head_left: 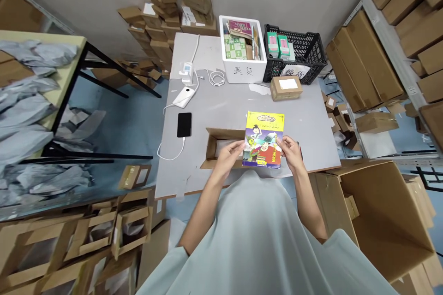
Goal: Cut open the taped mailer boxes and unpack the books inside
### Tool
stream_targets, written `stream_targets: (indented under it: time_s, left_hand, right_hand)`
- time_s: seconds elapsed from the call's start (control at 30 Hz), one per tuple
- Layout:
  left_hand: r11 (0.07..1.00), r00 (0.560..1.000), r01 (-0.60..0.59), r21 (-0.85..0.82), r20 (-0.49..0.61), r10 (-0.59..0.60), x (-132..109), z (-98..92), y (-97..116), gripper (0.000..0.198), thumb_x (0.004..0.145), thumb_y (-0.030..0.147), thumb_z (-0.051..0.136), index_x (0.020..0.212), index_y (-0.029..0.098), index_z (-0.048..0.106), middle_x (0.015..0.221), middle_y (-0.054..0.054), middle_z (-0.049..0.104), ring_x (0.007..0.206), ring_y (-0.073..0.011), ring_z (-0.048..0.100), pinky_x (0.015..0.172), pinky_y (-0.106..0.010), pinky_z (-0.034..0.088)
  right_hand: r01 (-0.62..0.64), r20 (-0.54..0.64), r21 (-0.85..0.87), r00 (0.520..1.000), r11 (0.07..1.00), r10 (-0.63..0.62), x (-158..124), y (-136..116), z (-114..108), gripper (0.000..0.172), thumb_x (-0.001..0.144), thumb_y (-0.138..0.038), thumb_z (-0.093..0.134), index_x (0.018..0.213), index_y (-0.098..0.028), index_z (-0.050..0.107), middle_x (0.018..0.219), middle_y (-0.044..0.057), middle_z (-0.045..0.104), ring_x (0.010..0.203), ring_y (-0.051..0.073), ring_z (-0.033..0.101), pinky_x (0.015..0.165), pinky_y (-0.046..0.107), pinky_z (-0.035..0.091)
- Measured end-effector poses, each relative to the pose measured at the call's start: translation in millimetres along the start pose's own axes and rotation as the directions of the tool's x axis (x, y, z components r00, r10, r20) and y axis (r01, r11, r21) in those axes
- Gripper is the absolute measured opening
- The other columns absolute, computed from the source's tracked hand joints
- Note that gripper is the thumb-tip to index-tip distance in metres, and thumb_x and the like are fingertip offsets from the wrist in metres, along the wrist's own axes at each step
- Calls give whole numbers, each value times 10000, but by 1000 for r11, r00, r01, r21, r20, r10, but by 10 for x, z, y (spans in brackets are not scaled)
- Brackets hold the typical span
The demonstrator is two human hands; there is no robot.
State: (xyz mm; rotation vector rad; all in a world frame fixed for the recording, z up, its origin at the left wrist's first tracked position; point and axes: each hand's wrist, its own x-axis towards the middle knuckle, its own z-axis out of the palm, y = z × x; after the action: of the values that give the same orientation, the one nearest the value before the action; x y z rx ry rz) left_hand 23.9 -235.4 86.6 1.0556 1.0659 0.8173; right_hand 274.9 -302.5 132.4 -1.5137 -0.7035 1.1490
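Note:
A book with a yellow and purple cartoon cover [263, 140] is held up between my two hands above the table's front edge. My left hand [228, 156] pinches its left edge, and my right hand [291, 151] grips the right edge with thumb and fingers. Behind the book and my left hand lies an open cardboard box [212, 147], partly hidden, with something pale inside. A small dark object [300, 148] shows just beyond my right hand, mostly covered, so its kind is unclear.
On the grey table [228, 106] are a phone [184, 125], a white power bank [184, 97], cables and a closed carton [285, 88]. A white bin of books [244, 71] and a black crate [313, 57] stand behind. A large open carton [387, 212] is at right.

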Motion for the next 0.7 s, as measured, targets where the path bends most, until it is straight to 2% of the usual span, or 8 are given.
stream_targets:
  time_s: [0.1, 0.2, 0.4, 0.57, 0.7]
  left_hand:
    - [999, 998, 36, -35, -59, -38, 11, 49, 28, 746, 674, 805, 984, 1094, 197, 878, 1114, -147, 882, 1136, -357, 824, 997, -475, 696]
    - [999, 995, 12, -34, -94, -15, 10, 82, 49, 744, 641, 786, 1007, 1074, 195, 882, 1063, -137, 877, 1112, -352, 823, 994, -481, 697]
    - [999, 991, -32, -7, -129, 31, -13, 170, 69, 668, 671, 741, 1009, 1042, 201, 878, 1021, -120, 870, 1059, -334, 824, 952, -461, 705]
    - [999, 987, -36, -7, -158, 35, -78, 275, 60, 628, 713, 701, 1000, 1067, 198, 869, 1107, -129, 876, 1079, -315, 821, 976, -441, 695]
    - [999, 985, -45, 23, -167, 48, -118, 361, 51, 640, 763, 757, 949, 1089, 214, 855, 1122, -125, 873, 1101, -324, 817, 946, -434, 702]
  right_hand:
    - [19, 33, -6, 999, 1000, -19, -31, -105, -12, 606, 716, -787, 944, 832, -245, 698, 796, -27, 653, 559, 89, 423, 509, 271, 368]
    - [31, 41, -1, 999, 1000, -31, -35, -145, -43, 596, 718, -779, 949, 860, -242, 733, 784, -22, 657, 573, 98, 435, 512, 272, 374]
    - [56, 42, -15, 998, 998, -56, -1, -121, -103, 621, 703, -818, 933, 861, -254, 728, 771, -14, 669, 613, 130, 475, 513, 280, 388]
    - [40, 73, -18, 997, 999, -38, -3, -131, -160, 660, 690, -851, 932, 891, -251, 742, 762, 2, 684, 638, 149, 506, 519, 280, 382]
    - [26, 108, -24, 994, 999, -23, -47, -169, -229, 654, 733, -855, 909, 945, -255, 758, 800, 13, 718, 632, 156, 535, 524, 290, 402]
